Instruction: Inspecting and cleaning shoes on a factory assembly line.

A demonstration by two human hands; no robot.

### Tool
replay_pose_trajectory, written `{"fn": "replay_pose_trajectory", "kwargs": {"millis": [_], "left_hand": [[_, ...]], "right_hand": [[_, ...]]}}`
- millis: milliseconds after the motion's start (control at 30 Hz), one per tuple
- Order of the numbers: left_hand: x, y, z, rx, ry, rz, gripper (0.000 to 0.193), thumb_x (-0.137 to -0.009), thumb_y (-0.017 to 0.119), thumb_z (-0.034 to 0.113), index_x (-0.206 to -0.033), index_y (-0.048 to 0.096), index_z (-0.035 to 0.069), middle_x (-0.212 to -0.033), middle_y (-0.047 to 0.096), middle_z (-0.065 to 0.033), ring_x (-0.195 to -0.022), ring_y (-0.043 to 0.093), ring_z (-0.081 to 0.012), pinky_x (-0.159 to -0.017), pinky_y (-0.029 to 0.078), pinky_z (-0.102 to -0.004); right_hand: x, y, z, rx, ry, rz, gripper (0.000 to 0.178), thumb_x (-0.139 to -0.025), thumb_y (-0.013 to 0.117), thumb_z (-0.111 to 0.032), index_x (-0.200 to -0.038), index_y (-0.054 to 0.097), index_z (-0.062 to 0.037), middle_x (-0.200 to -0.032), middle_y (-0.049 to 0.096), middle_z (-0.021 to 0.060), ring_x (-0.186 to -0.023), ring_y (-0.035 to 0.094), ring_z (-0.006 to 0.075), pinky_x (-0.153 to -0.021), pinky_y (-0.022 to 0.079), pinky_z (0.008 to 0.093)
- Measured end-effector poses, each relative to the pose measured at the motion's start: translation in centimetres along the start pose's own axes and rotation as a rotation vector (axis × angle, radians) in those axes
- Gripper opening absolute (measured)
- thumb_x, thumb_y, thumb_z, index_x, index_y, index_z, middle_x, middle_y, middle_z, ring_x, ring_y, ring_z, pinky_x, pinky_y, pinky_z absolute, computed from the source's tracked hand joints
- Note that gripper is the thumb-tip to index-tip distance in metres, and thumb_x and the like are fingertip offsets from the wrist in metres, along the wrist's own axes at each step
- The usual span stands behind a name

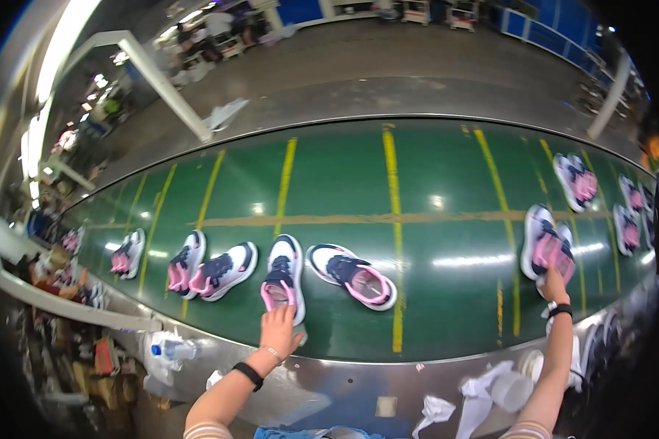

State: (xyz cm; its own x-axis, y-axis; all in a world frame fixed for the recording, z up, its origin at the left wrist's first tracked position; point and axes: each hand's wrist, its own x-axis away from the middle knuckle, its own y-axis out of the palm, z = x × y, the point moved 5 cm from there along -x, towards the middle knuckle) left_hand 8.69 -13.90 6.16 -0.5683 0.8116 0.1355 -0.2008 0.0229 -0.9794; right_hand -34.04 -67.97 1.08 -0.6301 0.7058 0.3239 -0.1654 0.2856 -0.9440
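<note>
A long green conveyor belt (447, 219) crossed the view, marked with yellow crosswise lines and one worn yellow stripe (388, 218) along its length. All shoes lay on the belt as white, navy and pink sneakers. Nearer the person than that stripe, toward the left, lay one sneaker (128, 254), then a touching pair (211, 269), then two more (322, 274). To the right, a pair (548, 247) lay across the stripe, and further pairs (600, 194) lay toward the belt's right end.

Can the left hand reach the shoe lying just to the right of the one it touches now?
Probably yes. The left hand rests on one shoe's heel, and the neighbouring shoe lies close beside it on the green belt, with nothing between.
</note>
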Motion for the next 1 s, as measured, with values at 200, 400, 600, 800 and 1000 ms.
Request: {"fn": "replay_pose_trajectory", "kwargs": {"millis": [200,400,600,800,1000], "left_hand": [[-0.8,3.5,-2.7,0.16,-0.098,-0.01,0.05,-0.065,0.067,0.014,-0.107,0.042,0.003,-0.095,0.052,-0.0138,-0.091,0.049,-0.0306,-0.078,0.037,-0.0402],[0.5,-0.2,-0.4,0.276,-0.125,0.304,0.044,-0.065,0.067,0.013,-0.1,0.045,-0.001,-0.086,0.053,-0.0154,-0.085,0.051,-0.0302,-0.078,0.04,-0.0367],[0.1,10.5,-7.6,1.255,-0.879,-0.042,0.04,-0.062,0.063,0.008,-0.099,0.053,-0.003,-0.084,0.059,-0.012,-0.069,0.057,-0.023,-0.059,0.047,-0.0323],[4.4,6.0,-5.6,2.008,-0.5,-0.385,0.052,-0.073,0.053,-0.005,-0.122,0.04,0.003,-0.117,0.05,-0.0107,-0.105,0.051,-0.0217,-0.087,0.044,-0.0326],[9.4,0.7,-7.2,1.974,-0.39,-0.632,0.045,-0.076,0.049,-0.006,-0.12,0.043,0.003,-0.112,0.053,-0.0121,-0.098,0.055,-0.0205,-0.083,0.046,-0.0318]], "right_hand": [[0.2,-9.5,-13.2,0.063,-0.064,0.734,0.04,-0.064,0.056,0.001,-0.104,0.054,-0.0033,-0.102,0.052,0.0181,-0.098,0.048,0.0341,-0.086,0.039,0.0377],[-2.0,-2.1,-37.8,-0.576,-0.511,-0.1,0.056,-0.069,0.067,-0.024,-0.117,0.047,-0.0052,-0.115,0.051,0.0175,-0.107,0.048,0.0313,-0.091,0.038,0.0356],[-1.8,3.4,-47.5,-0.722,-0.449,-0.485,0.058,-0.063,0.057,-0.006,-0.119,0.044,-0.0023,-0.107,0.056,0.0163,-0.096,0.055,0.0245,-0.085,0.042,0.0309],[9.7,5.8,-49.5,-1.655,-0.077,-0.64,0.054,-0.066,0.048,0.003,-0.12,0.043,-0.0002,-0.111,0.052,0.0094,-0.104,0.049,0.0189,-0.089,0.038,0.0303],[20.6,5.6,-51.5,-2.019,0.156,-0.567,0.039,-0.069,0.047,0.006,-0.109,0.048,0.0017,-0.096,0.059,0.0119,-0.083,0.06,0.0211,-0.072,0.049,0.0316]]}}
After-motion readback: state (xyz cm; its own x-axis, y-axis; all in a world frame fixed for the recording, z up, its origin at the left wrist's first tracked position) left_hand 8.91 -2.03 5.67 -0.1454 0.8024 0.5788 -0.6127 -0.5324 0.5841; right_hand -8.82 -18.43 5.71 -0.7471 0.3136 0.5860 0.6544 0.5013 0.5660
